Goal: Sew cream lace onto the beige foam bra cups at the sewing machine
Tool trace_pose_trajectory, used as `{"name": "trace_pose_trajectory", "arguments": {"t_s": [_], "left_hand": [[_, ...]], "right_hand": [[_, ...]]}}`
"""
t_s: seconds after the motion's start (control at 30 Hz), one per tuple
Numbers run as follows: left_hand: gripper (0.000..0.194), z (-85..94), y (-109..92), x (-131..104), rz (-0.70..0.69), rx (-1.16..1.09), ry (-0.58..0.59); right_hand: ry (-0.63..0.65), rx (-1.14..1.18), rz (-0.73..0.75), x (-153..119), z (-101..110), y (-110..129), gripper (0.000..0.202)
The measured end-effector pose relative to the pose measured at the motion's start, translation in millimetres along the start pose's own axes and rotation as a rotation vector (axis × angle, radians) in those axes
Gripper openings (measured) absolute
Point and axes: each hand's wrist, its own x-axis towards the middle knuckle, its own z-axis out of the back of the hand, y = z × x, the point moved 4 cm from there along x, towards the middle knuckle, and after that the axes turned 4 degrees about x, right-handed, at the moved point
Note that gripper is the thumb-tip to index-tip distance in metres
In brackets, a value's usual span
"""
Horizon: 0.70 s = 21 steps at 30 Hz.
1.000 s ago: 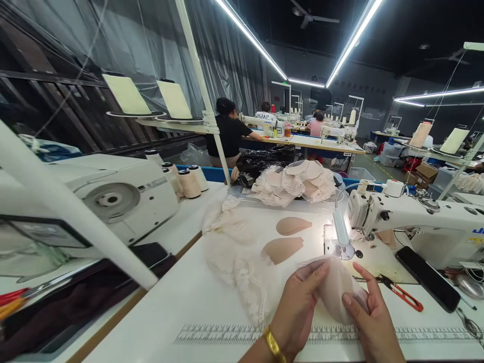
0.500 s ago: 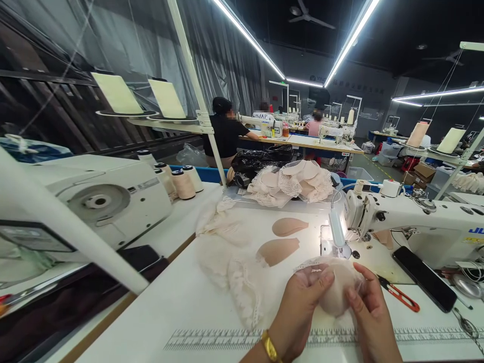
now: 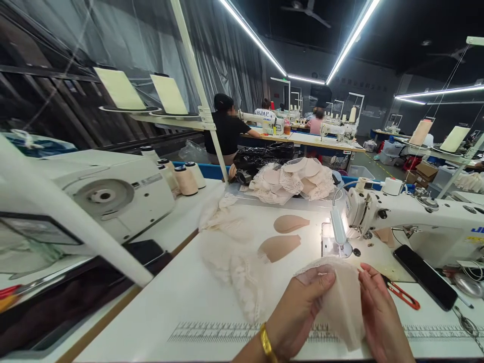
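Between my hands hangs a beige bra cup [image 3: 342, 302] with sheer lace along its top edge, just in front of the sewing machine's needle area. My left hand [image 3: 308, 297] pinches its left side, thumb on top of the cup and fingers behind. At the right edge, my right hand [image 3: 381, 307] grips the cloth between thumb and fingertips. Two loose beige cup pads [image 3: 291, 223] lie on the table to the left of the needle. Sheer lace fabric [image 3: 242, 277] is spread farther left. The lit sewing machine [image 3: 412, 217] stands beyond my right hand.
Orange-handled thread snips [image 3: 404, 295] and a black phone [image 3: 425, 277] lie right of my hands. A pile of lace cups [image 3: 295, 179] sits behind the pads. A printed ruler [image 3: 212, 331] runs along the front edge. Thread cones [image 3: 186, 180] and another machine [image 3: 109, 196] stand left.
The cup has been spread and now hangs lower, with a long flat face and pointed bottom. My right hand has moved slightly right and down. The view has shifted a little.
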Motion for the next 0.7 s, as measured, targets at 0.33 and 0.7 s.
{"name": "trace_pose_trajectory", "arguments": {"t_s": [0.33, 0.7], "left_hand": [[0.041, 3.4, -2.3, 6.3, -0.054, -0.029, -0.099], [0.04, -1.8, 0.4, 10.6, -0.008, -0.001, -0.037]], "right_hand": [[0.031, 0.038, -0.08, -14.9, -12.6, -9.7, 0.089], [0.023, -0.057, 0.01, -8.3, -3.6, -6.7, 0.094]]}}
